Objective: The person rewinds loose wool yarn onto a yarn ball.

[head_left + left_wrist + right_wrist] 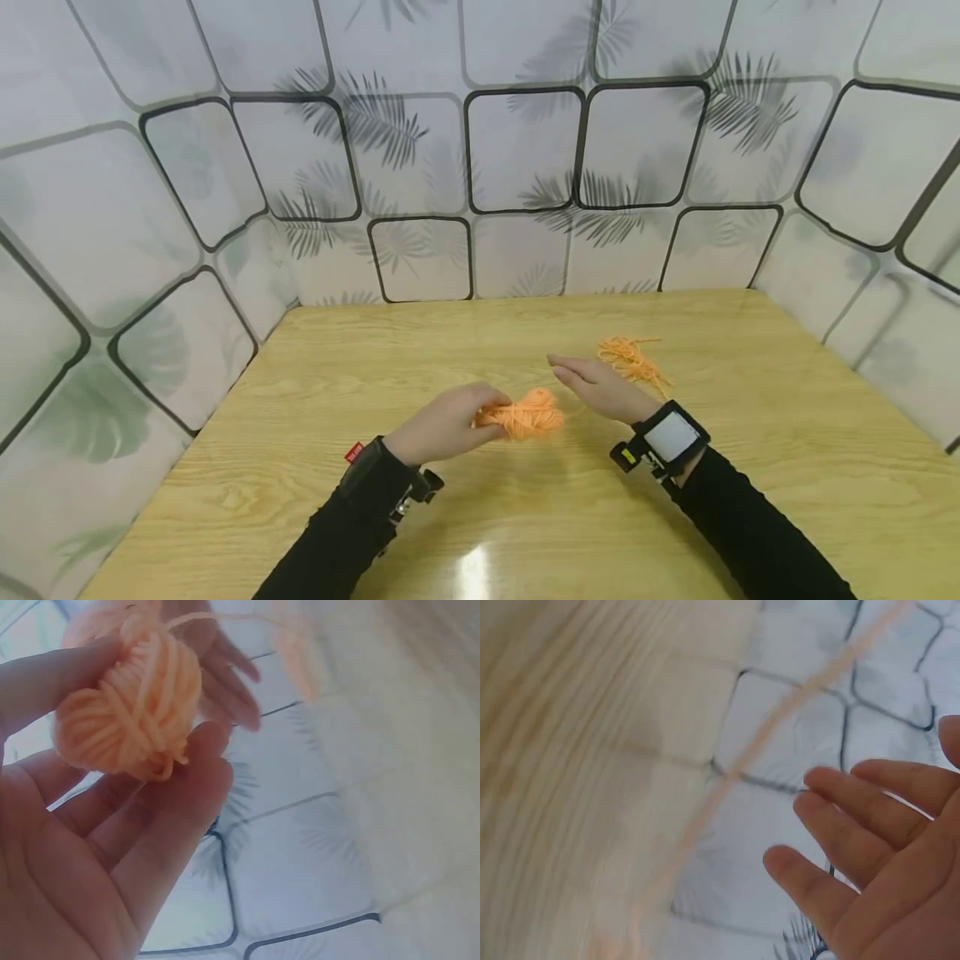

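An orange bundle of wound yarn is held above the middle of the table by my left hand, thumb on one side and fingers on the other. In the left wrist view, crossing strands wrap the yarn bundle, and one strand leads away from it. My right hand is to the right of the bundle, fingers extended and holding nothing. The right wrist view shows a blurred yarn strand running past the spread fingers of the right hand.
A loose tangle of orange yarn lies on the wooden table beyond my right hand. Patterned white cloth hangs behind the table and along both sides. Both wrists wear black straps with devices.
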Demonstrator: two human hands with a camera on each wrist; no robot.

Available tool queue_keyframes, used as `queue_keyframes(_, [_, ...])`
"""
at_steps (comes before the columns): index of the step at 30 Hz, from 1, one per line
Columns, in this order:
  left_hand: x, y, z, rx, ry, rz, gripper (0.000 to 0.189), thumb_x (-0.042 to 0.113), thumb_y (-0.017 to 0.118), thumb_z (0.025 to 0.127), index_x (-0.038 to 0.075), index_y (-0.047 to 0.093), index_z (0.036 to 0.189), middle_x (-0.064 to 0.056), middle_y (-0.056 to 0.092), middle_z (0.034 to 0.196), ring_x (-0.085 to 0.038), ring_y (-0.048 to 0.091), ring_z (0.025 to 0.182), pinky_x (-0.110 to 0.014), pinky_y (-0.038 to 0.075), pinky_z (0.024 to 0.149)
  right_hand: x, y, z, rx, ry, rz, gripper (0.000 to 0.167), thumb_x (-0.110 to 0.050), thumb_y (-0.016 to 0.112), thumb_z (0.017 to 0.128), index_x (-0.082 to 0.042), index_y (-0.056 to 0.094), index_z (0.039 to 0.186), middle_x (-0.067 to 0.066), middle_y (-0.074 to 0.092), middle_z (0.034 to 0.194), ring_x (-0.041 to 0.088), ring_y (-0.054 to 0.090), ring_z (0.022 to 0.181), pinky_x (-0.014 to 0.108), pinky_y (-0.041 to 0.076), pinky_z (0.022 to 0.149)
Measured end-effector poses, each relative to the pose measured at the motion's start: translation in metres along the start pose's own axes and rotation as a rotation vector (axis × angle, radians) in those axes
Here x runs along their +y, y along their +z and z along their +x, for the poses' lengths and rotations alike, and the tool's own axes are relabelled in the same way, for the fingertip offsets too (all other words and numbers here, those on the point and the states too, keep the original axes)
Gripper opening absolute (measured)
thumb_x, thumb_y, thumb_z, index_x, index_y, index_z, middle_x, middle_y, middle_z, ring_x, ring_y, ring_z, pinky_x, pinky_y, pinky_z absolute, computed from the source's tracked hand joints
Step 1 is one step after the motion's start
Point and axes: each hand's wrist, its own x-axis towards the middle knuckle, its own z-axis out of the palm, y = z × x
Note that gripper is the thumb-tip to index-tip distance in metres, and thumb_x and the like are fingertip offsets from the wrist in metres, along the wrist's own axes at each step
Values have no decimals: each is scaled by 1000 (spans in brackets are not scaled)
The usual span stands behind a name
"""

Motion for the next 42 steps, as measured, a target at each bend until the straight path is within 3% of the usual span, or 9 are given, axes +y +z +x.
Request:
queue_keyframes(10, [2, -25, 0, 91, -30, -184, 32, 19, 62, 89, 7, 57, 118, -3, 60, 107, -12, 56, 91, -24, 49, 76, -34, 15, -6, -33, -35, 364, 57, -36, 23, 103, 7, 30, 139, 26, 36, 140, 39, 36, 127, 51, 32, 102])
queue_keyframes(13, [3, -30, 2, 118, -26, -209, 32, 19, 62, 90, 6, 56, 119, -4, 59, 108, -13, 57, 93, -24, 49, 77, -40, 18, -5, -36, -90, 447, 58, -39, 24, 102, 5, 34, 138, 26, 48, 128, 37, 47, 119, 51, 35, 100])
queue_keyframes(16, [5, -34, 5, 151, -25, -215, 33, 19, 62, 89, 5, 56, 119, -5, 59, 109, -13, 57, 93, -24, 49, 76, -44, 21, -5, -39, -124, 495, 54, -39, 26, 102, 2, 41, 135, 23, 60, 106, 33, 57, 103, 51, 38, 97])
queue_keyframes(19, [8, -36, 7, 197, -29, -211, 32, 18, 62, 89, 5, 57, 118, -5, 59, 108, -14, 57, 91, -26, 49, 74, -50, 23, -6, -28, -141, 487, 46, -32, 27, 102, 3, 52, 117, 16, 62, 87, 27, 61, 87, 46, 44, 91])
queue_keyframes(23, [12, -38, 13, 284, -44, -159, 32, 17, 64, 88, 4, 58, 117, -6, 59, 105, -13, 56, 85, -26, 48, 70, -57, 28, -7, 12, -175, 435, 39, -21, 28, 103, 6, 55, 109, 10, 58, 70, 21, 59, 69, 34, 49, 75])
queue_keyframes(26, [14, -39, 16, 348, -71, -100, 33, 17, 65, 87, 3, 59, 116, -7, 60, 103, -14, 54, 80, -27, 46, 65, -60, 30, -9, 31, -210, 412, 36, -16, 29, 103, 6, 54, 118, 8, 53, 61, 19, 54, 58, 31, 49, 65])
queue_keyframes(28, [15, -40, 18, 379, -87, -61, 33, 17, 65, 87, 2, 60, 115, -8, 61, 103, -15, 53, 78, -28, 45, 64, -63, 31, -10, 37, -232, 398, 34, -14, 30, 102, 5, 55, 115, 8, 50, 57, 18, 51, 53, 31, 49, 64])
queue_keyframes(37, [14, -44, 22, 455, -137, 77, 32, 16, 67, 85, 1, 61, 112, -11, 60, 103, -19, 56, 79, -32, 46, 65, -71, 30, -13, 45, -274, 310, 28, -9, 34, 101, 2, 59, 109, 1, 39, 53, 12, 38, 44, 25, 39, 45])
queue_keyframes(42, [13, -44, 22, 465, -172, 120, 30, 15, 67, 84, 1, 62, 111, -11, 58, 103, -21, 56, 80, -33, 48, 67, -77, 28, -14, 23, -285, 280, 27, -10, 37, 100, -1, 61, 107, -4, 35, 53, 8, 31, 42, 24, 34, 44])
